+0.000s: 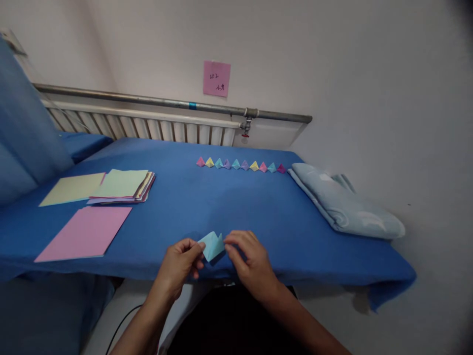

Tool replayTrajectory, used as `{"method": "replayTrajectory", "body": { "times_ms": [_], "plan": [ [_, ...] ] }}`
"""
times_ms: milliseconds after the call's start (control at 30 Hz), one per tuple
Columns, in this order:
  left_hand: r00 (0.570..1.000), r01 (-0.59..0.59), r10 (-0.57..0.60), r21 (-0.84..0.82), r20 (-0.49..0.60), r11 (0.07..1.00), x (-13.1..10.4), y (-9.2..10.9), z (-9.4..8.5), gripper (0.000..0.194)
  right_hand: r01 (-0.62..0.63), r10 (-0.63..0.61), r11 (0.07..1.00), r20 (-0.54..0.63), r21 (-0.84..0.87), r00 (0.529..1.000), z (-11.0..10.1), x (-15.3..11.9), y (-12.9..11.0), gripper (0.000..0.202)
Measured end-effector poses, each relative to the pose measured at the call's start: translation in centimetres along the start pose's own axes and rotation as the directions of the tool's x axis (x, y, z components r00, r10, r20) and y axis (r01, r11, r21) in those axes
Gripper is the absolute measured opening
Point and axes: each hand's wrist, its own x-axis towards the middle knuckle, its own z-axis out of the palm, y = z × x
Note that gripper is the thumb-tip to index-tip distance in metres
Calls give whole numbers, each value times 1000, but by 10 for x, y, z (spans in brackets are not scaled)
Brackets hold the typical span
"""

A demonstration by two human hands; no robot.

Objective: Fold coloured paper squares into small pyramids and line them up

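Note:
Above the near edge of the blue-covered table (177, 197), a partly folded light-blue origami paper (212, 246) is held up between my two hands. My left hand (183, 259) pinches its left corner between thumb and fingers. At its right side, the thumb and fingertips of my right hand (251, 259) close on the paper's edge. Two pointed flaps stand up along the top of the paper. Farther back lies a row of several small folded paper pieces (235, 164) in pink, yellow, blue and purple.
On the left lie a stack of coloured paper (123, 183), yellowish sheets (72, 188) and pink sheets (84, 232). A folded light-blue blanket (347, 204) rests at the right. Behind are a radiator (166, 129), a metal pipe (148, 99) and a pink note (217, 79) on the wall.

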Motion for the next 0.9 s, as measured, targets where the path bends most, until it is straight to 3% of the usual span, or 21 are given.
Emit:
{"method": "replayTrajectory", "body": {
  "times_ms": [100, 333, 400, 467, 533, 600, 633, 900],
  "plan": [
    [999, 25, -19, 141, -40, 990, 3, -7, 2, 36, 189, -165, 973, 173, -132, 971, 6, -9, 5, 19],
    [996, 47, -19, 347, -82, 937, 1, -12, -3, 26, 270, -170, 916, 322, -295, 931, 25, -21, 15, 24],
    [987, -30, 104, 500, -121, 866, 1, -12, -9, 24, 287, -185, 913, 333, -290, 925, 25, -21, 16, 24],
    [929, -214, 362, 682, -79, 700, 1, -13, -17, 16, 291, -193, 914, 326, -284, 925, 25, -21, 17, 24],
    [793, -432, 604, 776, 83, 460, 1, -16, -24, 9, 291, -196, 915, 323, -279, 926, 24, -21, 18, 24],
    [668, -575, 705, 766, 239, 286, 0, -21, -31, 18, 292, -200, 916, 318, -274, 927, 25, -21, 18, 22],
    [631, -610, 720, 759, 289, 230, 0, -23, -33, 22, 290, -201, 917, 312, -274, 929, 25, -21, 19, 22],
    [531, -650, 754, 757, 387, 70, -1, -36, -37, 16, 265, -182, 926, 294, -270, 938, 26, -22, 20, 20]
  ]
}}
